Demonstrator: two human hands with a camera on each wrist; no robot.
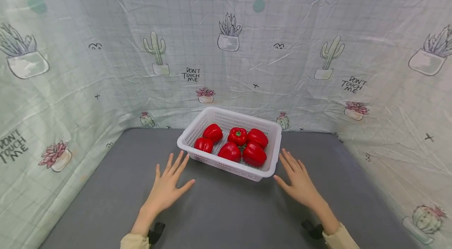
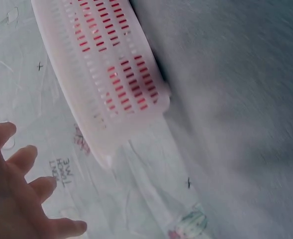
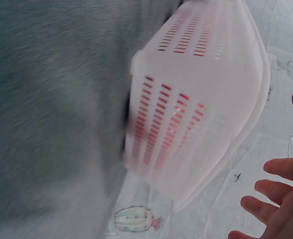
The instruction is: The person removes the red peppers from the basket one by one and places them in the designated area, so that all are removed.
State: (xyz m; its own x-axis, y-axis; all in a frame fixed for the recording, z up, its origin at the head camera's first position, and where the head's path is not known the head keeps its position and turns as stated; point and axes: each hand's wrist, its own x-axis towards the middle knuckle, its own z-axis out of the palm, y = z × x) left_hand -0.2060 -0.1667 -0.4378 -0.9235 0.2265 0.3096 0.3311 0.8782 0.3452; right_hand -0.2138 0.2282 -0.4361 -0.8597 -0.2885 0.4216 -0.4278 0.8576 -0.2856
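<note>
A white perforated plastic basket stands at an angle toward the back of the grey table. Inside it lie several red bell peppers, one with its green stem end facing up. My left hand is spread, palm down, just short of the basket's front left corner, holding nothing. Near the front right corner my right hand has its fingers extended and holds nothing either. The left wrist view shows the basket's slotted side beyond the fingers; in the right wrist view a basket corner faces the hand, red showing through the slots.
The grey tabletop spreads in front of the basket and to both sides. A pale cloth printed with cacti hangs behind the table and along its left and right sides. A dark band circles the left wrist, another the right.
</note>
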